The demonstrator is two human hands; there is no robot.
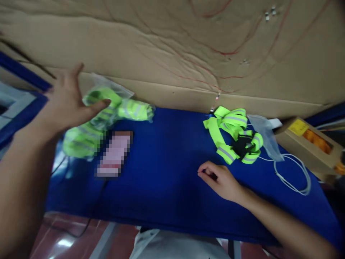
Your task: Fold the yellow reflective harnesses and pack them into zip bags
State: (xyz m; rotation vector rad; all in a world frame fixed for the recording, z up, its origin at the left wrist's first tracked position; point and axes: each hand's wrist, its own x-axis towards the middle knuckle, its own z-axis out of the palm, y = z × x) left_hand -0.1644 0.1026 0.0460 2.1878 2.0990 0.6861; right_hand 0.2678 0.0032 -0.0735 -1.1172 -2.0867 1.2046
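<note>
My left hand, fingers spread, is above a pile of bagged neon-yellow reflective straps at the left; it does not appear to grip any of them. Another rolled bundle in clear plastic lies just right of that pile. Over the blue tabletop my right hand is curled, thumb and fingertips pressed together; whether something small is between them I cannot make out. Just beyond it rests a loose, unpacked neon-yellow reflective strap with a black buckle.
A blurred-out phone lies left of centre, a dark cable by it. On the right are a clear plastic bag, a coiled white cord and a cardboard box. A cardboard wall with red wires stands behind the blue table.
</note>
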